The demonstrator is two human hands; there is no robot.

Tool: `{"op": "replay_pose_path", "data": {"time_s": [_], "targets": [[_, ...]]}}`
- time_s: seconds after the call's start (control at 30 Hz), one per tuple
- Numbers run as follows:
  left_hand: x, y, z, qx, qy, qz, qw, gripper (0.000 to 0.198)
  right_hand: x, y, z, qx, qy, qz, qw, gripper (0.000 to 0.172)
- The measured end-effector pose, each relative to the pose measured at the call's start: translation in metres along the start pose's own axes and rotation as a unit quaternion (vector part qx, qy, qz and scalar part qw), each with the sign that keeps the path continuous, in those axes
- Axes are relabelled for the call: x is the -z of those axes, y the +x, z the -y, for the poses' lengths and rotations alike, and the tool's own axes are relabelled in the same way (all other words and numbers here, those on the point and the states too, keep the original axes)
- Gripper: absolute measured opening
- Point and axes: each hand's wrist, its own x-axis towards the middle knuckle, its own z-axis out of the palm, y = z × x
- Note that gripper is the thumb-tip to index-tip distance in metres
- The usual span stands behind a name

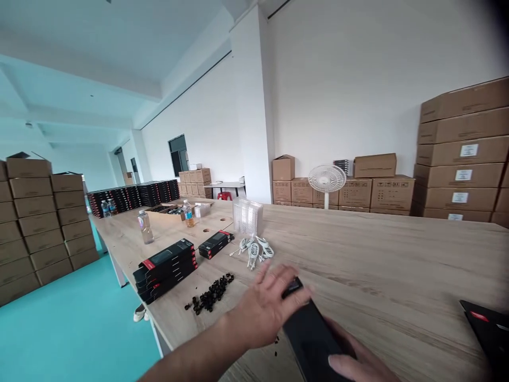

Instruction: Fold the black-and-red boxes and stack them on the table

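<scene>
A long black box (314, 339) stands tilted over the table right in front of me. My right hand (358, 361) is closed around its near part, thumb on the front face and fingers behind the right side. My left hand (268, 302) is at the far end, with its fingers stretched and apart and its thumb across the box; motion blurs the fingertips. Left of that hand lies a heap of small black pieces (212, 294), too small to name. Bundled white cables (254, 249) lie just beyond it.
Stacked black boxes (167, 268) and a single black box (216, 244) lie at left. Clear plastic trays (247, 216) stand behind the cables. Bottles (145, 227) stand farther back. Black packaging (487, 334) sits at the right edge. Cartons (461, 154) and a fan (326, 179) stand beyond the table (377, 254).
</scene>
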Motion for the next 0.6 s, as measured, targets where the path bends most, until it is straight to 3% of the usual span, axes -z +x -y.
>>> {"op": "replay_pose_path", "data": {"time_s": [0.03, 0.1, 0.17, 0.23, 0.33, 0.47, 0.6], "targets": [[-0.004, -0.005, -0.007, 0.101, -0.057, -0.028, 0.993, 0.085, -0.005, 0.001, 0.003, -0.026, 0.036, -0.037, 0.998, 0.061], [-0.011, -0.014, -0.025, 0.278, -0.186, -0.062, 0.94, 0.091, -0.016, 0.002, 0.008, -0.066, 0.109, -0.121, 0.984, 0.059], [-0.017, -0.018, -0.043, 0.357, -0.282, -0.041, 0.89, 0.082, -0.03, 0.002, 0.012, -0.059, 0.164, -0.195, 0.965, 0.061], [-0.021, -0.017, -0.057, 0.367, -0.313, 0.002, 0.876, 0.084, -0.044, 0.001, 0.013, -0.022, 0.196, -0.232, 0.953, 0.066], [-0.03, -0.008, -0.068, 0.39, -0.276, 0.036, 0.878, 0.108, -0.059, -0.001, 0.011, 0.011, 0.216, -0.227, 0.95, 0.072], [-0.046, 0.0, -0.072, 0.437, -0.262, -0.028, 0.86, 0.109, -0.067, -0.004, 0.008, 0.049, 0.193, -0.195, 0.96, 0.067], [-0.051, -0.007, -0.065, 0.413, -0.269, -0.101, 0.864, 0.105, -0.07, -0.007, 0.004, 0.116, 0.161, -0.123, 0.972, 0.056]]}}
